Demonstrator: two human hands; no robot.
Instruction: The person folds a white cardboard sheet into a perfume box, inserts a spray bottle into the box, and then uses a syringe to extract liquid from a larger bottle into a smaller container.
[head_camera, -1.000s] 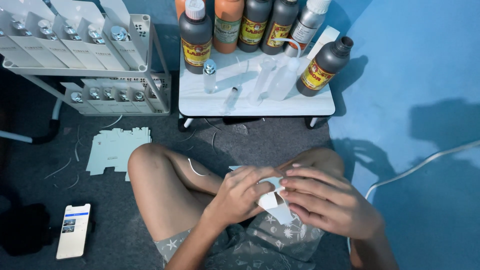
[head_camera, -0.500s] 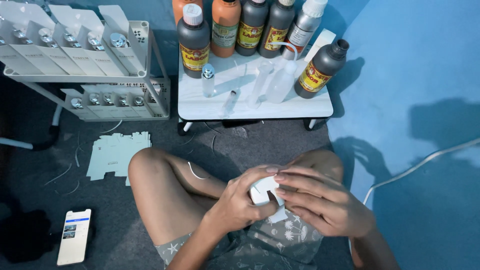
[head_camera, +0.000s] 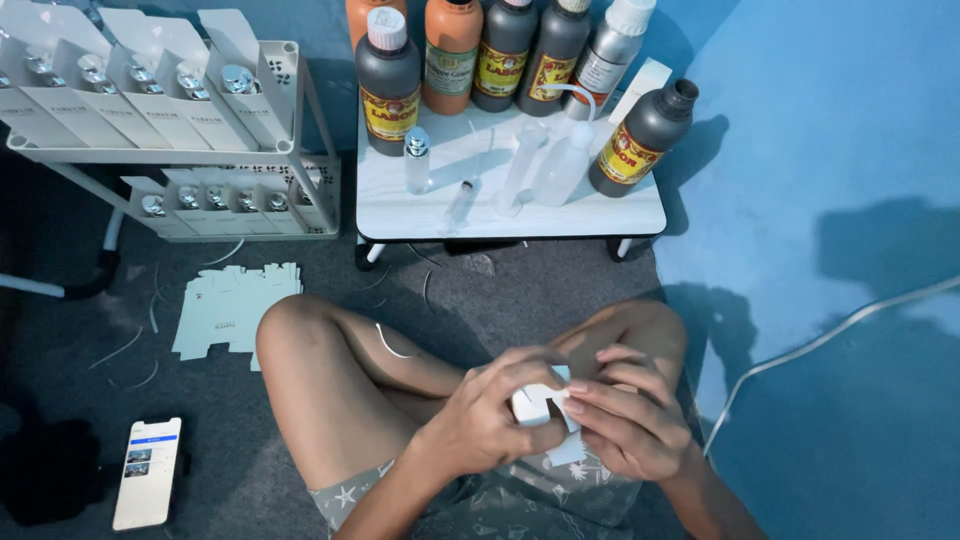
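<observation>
I sit cross-legged on a dark carpet. My left hand (head_camera: 490, 415) and my right hand (head_camera: 625, 420) meet over my lap, both gripping a small white cardboard box (head_camera: 535, 405) that is partly folded. Fingers hide most of the box. A clear plastic bag with more white pieces (head_camera: 570, 470) lies in my lap under the hands.
A low white table (head_camera: 400, 215) ahead carries several dark and orange bottles (head_camera: 388, 85), a small clear vial (head_camera: 417, 160) and syringes (head_camera: 460, 200). A grey rack of boxed vials (head_camera: 190, 130) stands at left. A flat unfolded carton (head_camera: 230, 310) and a phone (head_camera: 148, 470) lie on the carpet.
Both hands have closed tighter around the white box and turned it; the flat flap seen earlier is now folded in between the fingers.
</observation>
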